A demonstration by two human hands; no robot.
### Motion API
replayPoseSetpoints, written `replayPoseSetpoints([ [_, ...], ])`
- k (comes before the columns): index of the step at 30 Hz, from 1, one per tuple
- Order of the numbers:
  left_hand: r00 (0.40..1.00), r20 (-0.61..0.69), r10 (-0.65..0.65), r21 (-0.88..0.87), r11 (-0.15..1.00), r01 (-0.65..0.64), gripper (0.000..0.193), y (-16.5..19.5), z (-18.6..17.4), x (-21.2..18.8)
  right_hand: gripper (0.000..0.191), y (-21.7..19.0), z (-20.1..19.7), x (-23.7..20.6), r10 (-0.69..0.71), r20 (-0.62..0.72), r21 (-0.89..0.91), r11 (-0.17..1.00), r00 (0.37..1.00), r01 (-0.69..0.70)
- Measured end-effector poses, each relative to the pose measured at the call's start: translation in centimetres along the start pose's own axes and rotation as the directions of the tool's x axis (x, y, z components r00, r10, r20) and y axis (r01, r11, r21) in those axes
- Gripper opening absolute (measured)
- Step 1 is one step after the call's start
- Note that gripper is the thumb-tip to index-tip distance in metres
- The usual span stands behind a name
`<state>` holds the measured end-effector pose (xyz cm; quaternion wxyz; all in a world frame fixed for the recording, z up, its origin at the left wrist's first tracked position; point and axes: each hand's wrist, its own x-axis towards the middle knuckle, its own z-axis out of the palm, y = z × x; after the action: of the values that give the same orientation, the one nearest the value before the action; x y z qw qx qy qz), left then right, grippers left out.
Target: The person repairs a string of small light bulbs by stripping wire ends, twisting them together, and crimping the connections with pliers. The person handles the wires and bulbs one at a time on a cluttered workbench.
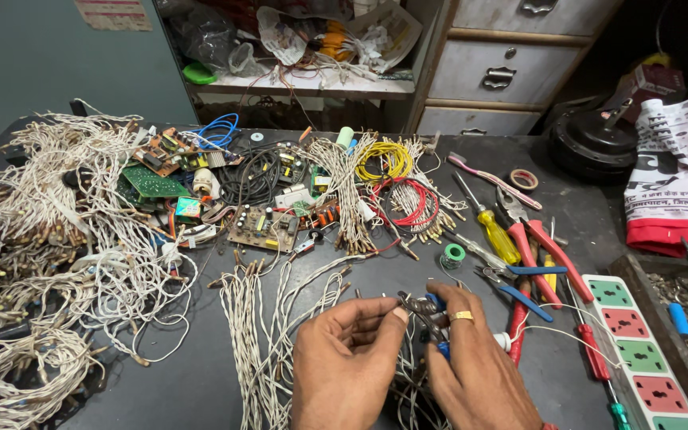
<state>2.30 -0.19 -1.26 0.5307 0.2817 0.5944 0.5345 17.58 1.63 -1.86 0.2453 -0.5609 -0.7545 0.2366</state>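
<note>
Dark, matte table surface carries a dense spread of electrical parts, with grey drawers and a cluttered shelf behind it.

Landmark: the blue-handled pliers at the near centre. The right hand, wearing a gold ring, has its grip closed around the pliers' handles. The left hand, just left of the pliers, pinches a thin twisted white wire between thumb and fingertips; the wire end meets the pliers' nose.

Handling: the wire looks light, limp and springy, so it is best held close to its stripped end; its fine strands would bend or fray easily.

Count: one pair of pliers in hand. Left of the pliers lie several bundles of the same white wire, too many strands to count. Right of the pliers: two red-handled cutters, one yellow-handled screwdriver, one white power strip with coloured sockets. Beyond the pliers: one yellow wire coil, one red wire coil, several green circuit boards.
</note>
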Motion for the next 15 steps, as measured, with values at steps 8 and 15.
replayPoseSetpoints([
  [8, 1.0, 0.005, 0.011, -0.021, 1.0, -0.011, 0.026, -0.3, 0.0, 0.0, 0.058, 0.7, 0.6, 0.1, 0.043, -0.021, -0.09, 0.995, 0.999, -0.045],
  [15, 0.999, -0.022, 0.027, 0.018, 0.999, -0.026, 0.028, -0.1, 0.2, 0.0, 0.06, 1.3, 1.0, 0.1, 0.045, -0.01, -0.087, 0.995, 0.999, -0.046],
])
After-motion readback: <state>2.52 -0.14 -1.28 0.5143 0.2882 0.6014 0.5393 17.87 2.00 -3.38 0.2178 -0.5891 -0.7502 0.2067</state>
